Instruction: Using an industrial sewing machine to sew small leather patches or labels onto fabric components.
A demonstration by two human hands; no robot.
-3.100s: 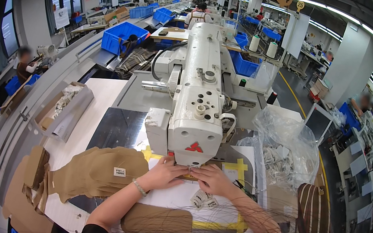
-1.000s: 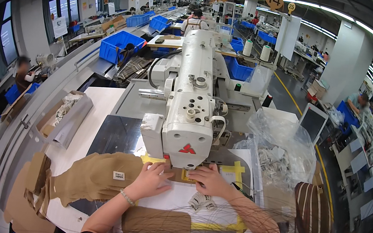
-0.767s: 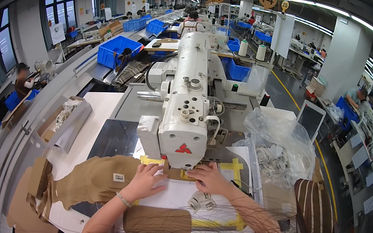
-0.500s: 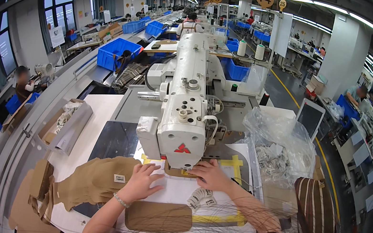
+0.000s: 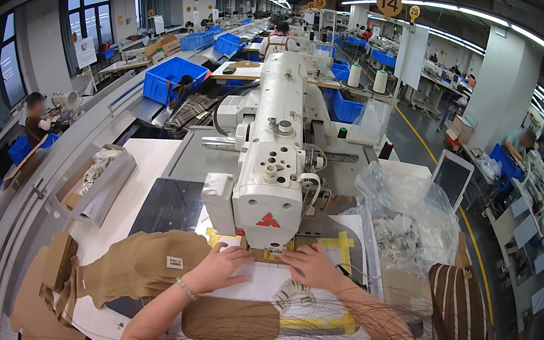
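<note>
Head view shows a small tan fabric piece (image 5: pixel 258 255) lying on the machine bed, directly under the front of the white sewing machine (image 5: pixel 270 170). Most of this piece is hidden by the machine head and by the two hands, so its shape is hard to make out. The left hand (image 5: pixel 224 267) lies flat with fingers stretched, pressing on the white sheet (image 5: pixel 255 283) just beside the piece; it does not close around anything. The right hand (image 5: pixel 309 265) also lies flat and spread, its fingertips reaching under the machine head, where I cannot tell if they touch the piece or only the sheet. The needle area is fully covered by the machine head.

Yellow tape marks (image 5: pixel 344 241) lie on the bed at both sides of the hands. Near the lower edge a brown fabric panel (image 5: pixel 232 320) lies, partly veiled by loose hair strands. To the left, a larger tan cut piece (image 5: pixel 145 265) with a small white label rests on the table, and beyond it a stack of tan pieces (image 5: pixel 57 268) is cut off by the dark rim. To the right stands a clear plastic bag (image 5: pixel 408 222) with unclear contents, and a brown striped cloth (image 5: pixel 458 312).
</note>
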